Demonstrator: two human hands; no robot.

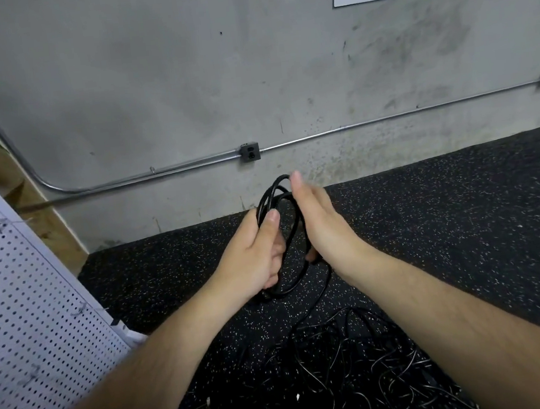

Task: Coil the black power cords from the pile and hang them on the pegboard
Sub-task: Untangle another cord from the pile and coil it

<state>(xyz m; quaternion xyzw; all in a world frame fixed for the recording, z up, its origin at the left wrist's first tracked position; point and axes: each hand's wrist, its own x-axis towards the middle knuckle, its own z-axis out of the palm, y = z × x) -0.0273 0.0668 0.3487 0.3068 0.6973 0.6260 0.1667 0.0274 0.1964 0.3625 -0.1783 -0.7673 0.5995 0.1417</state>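
The pile of cords (347,379) lies on the floor (463,217) at its near edge, between the person's forearms. Above the middle of the floor, the left hand (251,259) holds a coil (285,236), with the right hand (320,219) just beside it on the right. One strand drops from the coil to the pile. The pegboard (23,313) stands along the floor's left edge. Behind the far edge rises the wall (149,83), carrying a conduit (386,118) and an outlet box (250,152) low down.
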